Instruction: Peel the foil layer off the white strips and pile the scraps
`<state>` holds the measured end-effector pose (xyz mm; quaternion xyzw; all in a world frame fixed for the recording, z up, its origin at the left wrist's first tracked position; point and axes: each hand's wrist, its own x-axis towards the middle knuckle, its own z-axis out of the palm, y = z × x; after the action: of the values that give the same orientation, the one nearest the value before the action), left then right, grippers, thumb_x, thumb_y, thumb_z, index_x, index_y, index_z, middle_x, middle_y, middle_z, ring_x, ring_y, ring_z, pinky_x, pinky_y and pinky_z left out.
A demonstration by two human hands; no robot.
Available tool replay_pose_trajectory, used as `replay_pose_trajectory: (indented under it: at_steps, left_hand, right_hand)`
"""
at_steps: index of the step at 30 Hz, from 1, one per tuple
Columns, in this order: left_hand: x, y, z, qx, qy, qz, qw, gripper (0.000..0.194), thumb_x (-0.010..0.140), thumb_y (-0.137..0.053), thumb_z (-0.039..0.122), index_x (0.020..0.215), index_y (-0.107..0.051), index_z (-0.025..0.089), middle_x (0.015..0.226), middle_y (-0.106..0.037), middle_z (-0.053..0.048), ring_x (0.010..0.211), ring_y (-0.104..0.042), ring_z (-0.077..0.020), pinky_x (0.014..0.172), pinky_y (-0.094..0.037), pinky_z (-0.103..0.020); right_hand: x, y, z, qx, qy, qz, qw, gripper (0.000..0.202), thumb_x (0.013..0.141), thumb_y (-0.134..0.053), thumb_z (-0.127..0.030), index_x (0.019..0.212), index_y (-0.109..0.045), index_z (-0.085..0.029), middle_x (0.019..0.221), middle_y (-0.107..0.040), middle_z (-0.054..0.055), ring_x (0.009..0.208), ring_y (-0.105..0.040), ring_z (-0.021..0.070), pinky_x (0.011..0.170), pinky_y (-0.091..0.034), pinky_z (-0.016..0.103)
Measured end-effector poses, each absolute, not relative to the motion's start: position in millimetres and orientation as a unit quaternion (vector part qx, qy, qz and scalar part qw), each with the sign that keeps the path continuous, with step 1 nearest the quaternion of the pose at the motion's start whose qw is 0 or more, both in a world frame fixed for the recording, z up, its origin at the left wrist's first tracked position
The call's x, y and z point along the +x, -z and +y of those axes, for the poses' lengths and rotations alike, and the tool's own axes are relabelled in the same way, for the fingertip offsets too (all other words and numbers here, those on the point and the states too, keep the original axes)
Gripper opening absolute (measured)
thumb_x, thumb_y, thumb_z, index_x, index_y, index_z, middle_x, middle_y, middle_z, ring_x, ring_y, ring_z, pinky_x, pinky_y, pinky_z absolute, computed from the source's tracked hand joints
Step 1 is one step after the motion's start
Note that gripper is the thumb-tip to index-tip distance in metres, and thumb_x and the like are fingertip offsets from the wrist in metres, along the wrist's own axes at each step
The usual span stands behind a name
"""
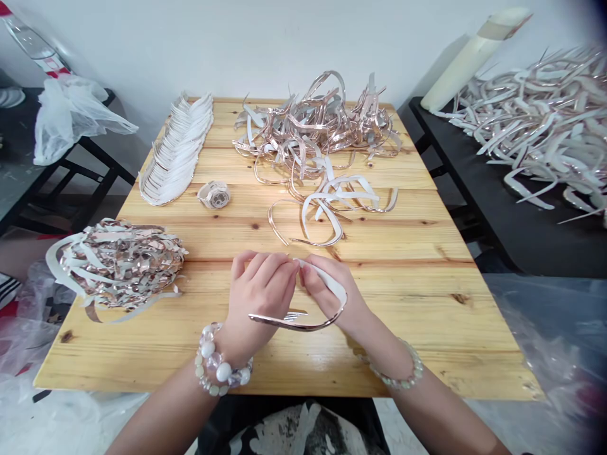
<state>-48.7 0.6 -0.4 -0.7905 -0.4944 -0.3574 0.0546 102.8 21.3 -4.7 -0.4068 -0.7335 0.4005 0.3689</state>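
Evidently, in the head view, I have both hands close together over the near part of the wooden bench [441, 328], meeting around one end of a curved strip [334, 284] with a white face and a shiny edge. My right hand [344, 300] has its fingers closed on that strip near its end, thumb against forefinger, a small grip that leaves most of the curve to loop freely back over the wrists' side. My left hand [260, 284] has its fingers bent in at the same end, probably to steady it, but the back of the hand hides the tips and I cannot tell whether they pinch anything. Just beyond, the loose strips [322, 123] lie tangled towards the far edge, the nearest few within easy reach, I judge. To the left, the neat stack [177, 151] has its pieces overlapping in one direction, which seems to keep them flat and together, with a small roll [214, 194] just beside it. Nearer, the bundle [123, 262] looks packed tight, perhaps to save room. On the dark bench [545, 243] at right, the larger heap [545, 126] sits beside a pale tube [474, 57].
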Motion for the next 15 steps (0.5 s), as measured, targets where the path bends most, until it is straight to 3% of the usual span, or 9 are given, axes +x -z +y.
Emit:
replay_pose_trajectory:
  at_steps: [8, 15]
  left_hand:
    - [-51.1, 3.9, 2.5, -0.81, 0.332, -0.48, 0.056, 0.01, 0.084, -0.058, 0.01, 0.087, -0.062, 0.018, 0.084, -0.071, 0.0, 0.073, -0.061, -0.0154, 0.082, -0.035, -0.034]
    - [-52.1, 3.6, 2.8, -0.811, 0.332, -0.482, 0.021, 0.013, 0.086, -0.055, 0.008, 0.089, -0.063, 0.018, 0.085, -0.07, -0.001, 0.074, -0.061, -0.0146, 0.082, -0.035, -0.034]
  right_hand:
    - [105.8, 9.7, 23.5, -0.403, -0.363, -0.778, 0.317, 0.024, 0.094, -0.04, -0.023, 0.07, -0.042, -0.02, 0.06, -0.044, -0.002, 0.054, -0.041, 0.0126, 0.053, -0.032, 0.026]
    - [106.4, 5.2, 25.5, -0.411, -0.41, -0.749, 0.32, 0.028, 0.094, -0.04, -0.024, 0.066, -0.041, -0.02, 0.059, -0.042, -0.003, 0.056, -0.043, 0.0132, 0.055, -0.033, 0.027]
